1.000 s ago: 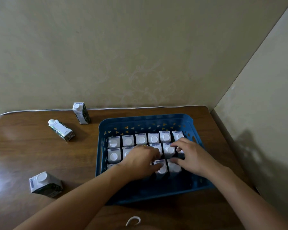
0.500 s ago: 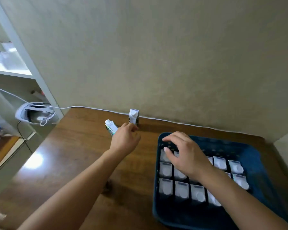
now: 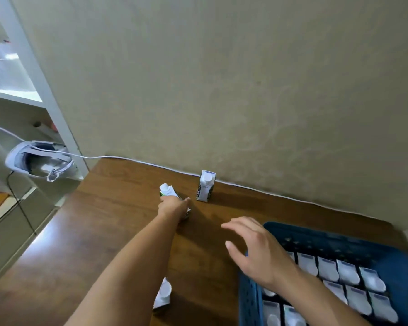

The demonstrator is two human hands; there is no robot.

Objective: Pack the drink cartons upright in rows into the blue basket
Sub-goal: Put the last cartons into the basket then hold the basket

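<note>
The brown wooden table [image 3: 118,222] is carrying everything here, running up against a beige wall. At the right, the blue plastic basket with perforated walls [image 3: 249,300] is holding upright white-topped drink cartons [image 3: 327,269] in rows; their purple-blue top labels are too blurred to read.

The left arm is stretching far forward — the left hand [image 3: 173,205] is lying over a white-and-green drink carton on its side [image 3: 167,190], fingers curling round its body, the capped end sticking out past the knuckles. Whether the grip is firm I cannot tell. The right hand [image 3: 257,250] is hovering over the basket's near-left corner, fingers spread and relaxed, holding nothing.

Just right of the left hand, 1 white carton with a dark patterned side [image 3: 206,187] is standing upright by the wall; its print is unreadable. Another carton [image 3: 162,294] is lying partly hidden beneath the left forearm. A thin white cable [image 3: 269,193] is running along the table's far edge.
</note>
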